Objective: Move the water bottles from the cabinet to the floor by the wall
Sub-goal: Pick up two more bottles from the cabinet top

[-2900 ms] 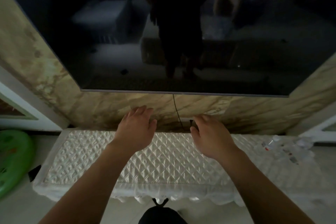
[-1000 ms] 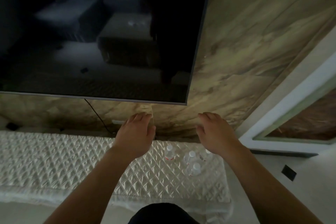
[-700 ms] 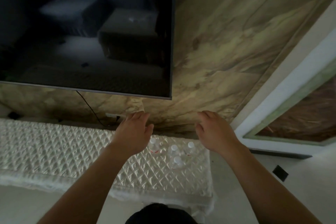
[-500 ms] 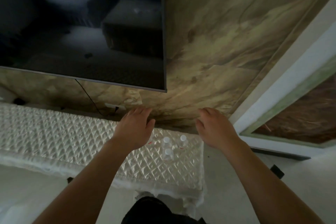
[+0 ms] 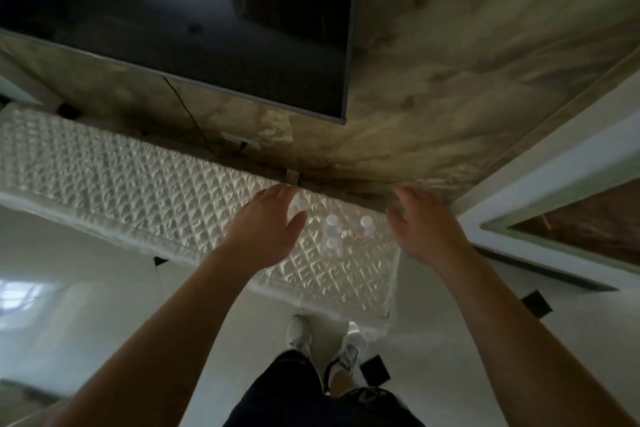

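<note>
Several small clear water bottles [image 5: 333,231] with white caps stand upright near the right end of a low cabinet [image 5: 138,184] covered by a white quilted cloth. One bottle is partly hidden behind my left hand [image 5: 268,229]. That hand hovers over the cloth just left of the bottles, fingers relaxed and empty. My right hand [image 5: 424,230] hovers past the cabinet's right end, fingers spread and holding nothing. Both hands stay apart from the bottles.
A large dark television [image 5: 194,21] hangs on the marbled wall [image 5: 467,62] above the cabinet, with a cable [image 5: 188,114] running down to a socket. Pale glossy floor [image 5: 86,288] lies in front. My feet [image 5: 322,340] stand by the cabinet's right end. A white door frame [image 5: 554,184] is at the right.
I have walked right along the cabinet to its right end. The view has tilted down, showing my feet. Both hands stay raised and empty, now lower and flanking the bottles.
</note>
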